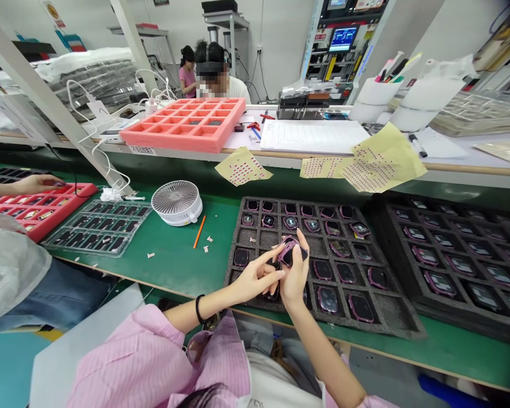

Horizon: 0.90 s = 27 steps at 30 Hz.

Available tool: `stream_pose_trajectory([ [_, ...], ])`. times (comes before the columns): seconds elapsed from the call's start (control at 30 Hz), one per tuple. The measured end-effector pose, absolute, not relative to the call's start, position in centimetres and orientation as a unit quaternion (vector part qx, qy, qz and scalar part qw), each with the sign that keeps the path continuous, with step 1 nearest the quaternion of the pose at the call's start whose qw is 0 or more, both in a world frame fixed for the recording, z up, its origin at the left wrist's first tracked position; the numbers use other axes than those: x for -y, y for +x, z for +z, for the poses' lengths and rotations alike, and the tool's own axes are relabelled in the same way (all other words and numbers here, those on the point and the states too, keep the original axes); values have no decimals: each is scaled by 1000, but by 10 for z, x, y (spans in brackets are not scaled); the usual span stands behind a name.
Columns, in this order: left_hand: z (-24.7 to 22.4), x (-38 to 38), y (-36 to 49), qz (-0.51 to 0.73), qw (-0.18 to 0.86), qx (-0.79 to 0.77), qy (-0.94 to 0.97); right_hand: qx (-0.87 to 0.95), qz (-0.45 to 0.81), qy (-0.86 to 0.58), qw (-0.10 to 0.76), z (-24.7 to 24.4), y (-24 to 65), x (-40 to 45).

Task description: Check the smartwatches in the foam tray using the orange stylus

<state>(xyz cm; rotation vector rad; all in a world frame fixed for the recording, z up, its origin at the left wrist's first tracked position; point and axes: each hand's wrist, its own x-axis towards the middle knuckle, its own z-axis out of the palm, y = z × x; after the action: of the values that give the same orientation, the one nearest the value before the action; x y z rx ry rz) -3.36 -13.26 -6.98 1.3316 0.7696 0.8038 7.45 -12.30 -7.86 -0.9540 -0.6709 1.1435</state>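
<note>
My right hand holds a pink-framed square smartwatch body upright between thumb and fingers. Fingertips of my left hand press near its lower left edge, and a black band circles that wrist. Below both hands lies a dark grey foam tray with rows of square compartments. Many of them hold similar pink-framed watch bodies, some face up with lit screens. My hands hide part of the tray's near left side.
A co-worker's hand rests over a red foam tray at left. A second dark foam tray, a clear plastic tray, a white fan and an orange pencil lie on the green mat.
</note>
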Motion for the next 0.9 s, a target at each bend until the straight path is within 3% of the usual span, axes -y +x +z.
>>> stream_pose_trajectory([
  [0.3,-65,109,-49,284,615,-338,653,287,492,-435,698,-84,79,118],
  [0.37,-66,87,-59,274,527,-365,717,287,511,-426,689,-79,86,116],
  [0.47,-74,53,-76,246,283,-505,778,280,535,-402,688,-72,94,114],
  [0.53,-81,37,-84,207,220,-548,780,272,544,-392,690,-69,96,115],
  [0.9,-88,36,-81,232,228,-542,775,249,578,-343,698,-68,89,115],
])
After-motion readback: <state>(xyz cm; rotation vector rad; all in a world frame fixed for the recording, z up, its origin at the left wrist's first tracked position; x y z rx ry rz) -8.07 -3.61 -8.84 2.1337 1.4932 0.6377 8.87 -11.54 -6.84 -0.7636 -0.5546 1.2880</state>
